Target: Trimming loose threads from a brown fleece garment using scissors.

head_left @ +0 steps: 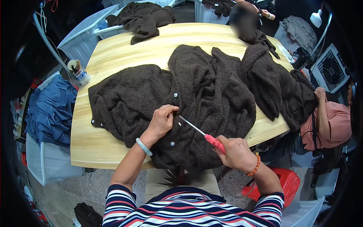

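A dark brown knitted cardigan (206, 94) lies bunched across the middle of the table. Sparkly round buttons (176, 95) show along its edge, with a small pale piece (179, 123) near my fingers. My left hand (162, 120) is closed, thumb and fingertips pinching the knit at the button edge. Wrapped in my right hand (237, 153) is a red-handled tool (215, 144) with a long thin metal shaft; its exact kind is unclear. The shaft's tip points at the knit just right of my left fingertips.
A pale wood table (85, 140) carries more brown knitwear (280, 83), handled by a person in pink (332, 125) on the right. Another person stands at the far side. A white cup of tools (83, 77) sits far left, beside a bin with blue fabric (51, 108).
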{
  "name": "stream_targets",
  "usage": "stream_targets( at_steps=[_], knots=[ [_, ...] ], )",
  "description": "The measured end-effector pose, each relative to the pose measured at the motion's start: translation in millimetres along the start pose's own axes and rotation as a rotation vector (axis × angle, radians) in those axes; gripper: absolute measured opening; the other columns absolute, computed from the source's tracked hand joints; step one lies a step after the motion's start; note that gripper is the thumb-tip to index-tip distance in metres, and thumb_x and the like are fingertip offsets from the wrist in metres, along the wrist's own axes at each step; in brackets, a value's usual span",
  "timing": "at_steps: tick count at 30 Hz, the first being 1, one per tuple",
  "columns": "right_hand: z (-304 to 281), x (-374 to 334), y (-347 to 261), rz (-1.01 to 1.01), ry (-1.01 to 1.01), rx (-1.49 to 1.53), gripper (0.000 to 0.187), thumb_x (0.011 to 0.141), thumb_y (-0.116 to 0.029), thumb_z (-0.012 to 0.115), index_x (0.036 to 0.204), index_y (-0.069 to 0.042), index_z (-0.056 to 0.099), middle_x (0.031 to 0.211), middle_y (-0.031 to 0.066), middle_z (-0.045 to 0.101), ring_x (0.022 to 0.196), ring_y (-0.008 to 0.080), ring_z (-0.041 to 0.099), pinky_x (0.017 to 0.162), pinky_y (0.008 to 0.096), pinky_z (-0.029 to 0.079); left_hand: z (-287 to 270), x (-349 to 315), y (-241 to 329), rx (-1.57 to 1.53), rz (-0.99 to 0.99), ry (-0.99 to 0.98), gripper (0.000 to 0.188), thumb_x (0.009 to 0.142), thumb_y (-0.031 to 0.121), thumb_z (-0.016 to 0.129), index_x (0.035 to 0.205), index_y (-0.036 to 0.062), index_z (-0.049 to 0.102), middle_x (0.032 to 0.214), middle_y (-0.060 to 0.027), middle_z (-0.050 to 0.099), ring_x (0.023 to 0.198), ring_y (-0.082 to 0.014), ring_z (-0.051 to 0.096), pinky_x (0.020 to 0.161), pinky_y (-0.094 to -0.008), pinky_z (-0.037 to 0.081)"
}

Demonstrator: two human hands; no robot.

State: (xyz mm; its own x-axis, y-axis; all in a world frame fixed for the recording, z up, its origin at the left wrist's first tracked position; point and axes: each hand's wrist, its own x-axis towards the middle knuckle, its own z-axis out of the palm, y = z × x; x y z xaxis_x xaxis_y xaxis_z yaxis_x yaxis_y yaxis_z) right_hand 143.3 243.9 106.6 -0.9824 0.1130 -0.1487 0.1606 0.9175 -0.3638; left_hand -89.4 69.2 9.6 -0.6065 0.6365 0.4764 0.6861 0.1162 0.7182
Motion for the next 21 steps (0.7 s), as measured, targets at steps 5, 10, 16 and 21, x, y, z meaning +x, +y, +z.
stream_targets(
  at_steps=[5,10,16,21],
  knots=[
    [5,7,9,0.007,0.100,0.056,0.021,0.086,-0.016,0.065,0.105,-0.008,0.059,0.076,0.0168,0.064,0.073,0.0366,0.065,0.069,0.0456,0.051,-6,12,5,0.088,0.020,0.018,0.020,0.083,-0.001,0.060,0.102,-0.0002,0.066,0.094,-0.0181,0.066,0.079,-0.0326,0.065,0.072,-0.0393,0.052],
    [2,10,5,-0.018,0.146,0.051,0.022,0.086,-0.016,0.064,0.106,-0.008,0.059,0.076,0.0172,0.065,0.074,0.0369,0.065,0.069,0.0460,0.051,-4,58,-18,0.164,-0.232,0.121,0.026,0.081,0.009,0.071,0.105,0.0013,0.065,0.093,-0.0150,0.064,0.071,-0.0276,0.065,0.068,-0.0371,0.053],
    [-7,13,11,0.020,0.172,-0.008,0.014,0.089,-0.018,0.061,0.093,-0.006,0.057,0.065,0.0186,0.063,0.065,0.0399,0.065,0.062,0.0497,0.051,14,53,-2,-0.018,-0.107,0.026,0.009,0.081,0.003,0.072,0.087,-0.0004,0.066,0.074,-0.0041,0.065,0.065,-0.0082,0.062,0.060,-0.0229,0.049],
    [-11,5,7,0.026,0.124,-0.047,0.016,0.089,-0.020,0.061,0.092,-0.005,0.056,0.065,0.0191,0.063,0.065,0.0398,0.066,0.063,0.0492,0.051,19,36,-1,-0.103,-0.161,0.001,0.008,0.083,0.002,0.071,0.087,0.0011,0.064,0.078,-0.0003,0.064,0.065,-0.0038,0.058,0.059,-0.0204,0.047]
  ],
)
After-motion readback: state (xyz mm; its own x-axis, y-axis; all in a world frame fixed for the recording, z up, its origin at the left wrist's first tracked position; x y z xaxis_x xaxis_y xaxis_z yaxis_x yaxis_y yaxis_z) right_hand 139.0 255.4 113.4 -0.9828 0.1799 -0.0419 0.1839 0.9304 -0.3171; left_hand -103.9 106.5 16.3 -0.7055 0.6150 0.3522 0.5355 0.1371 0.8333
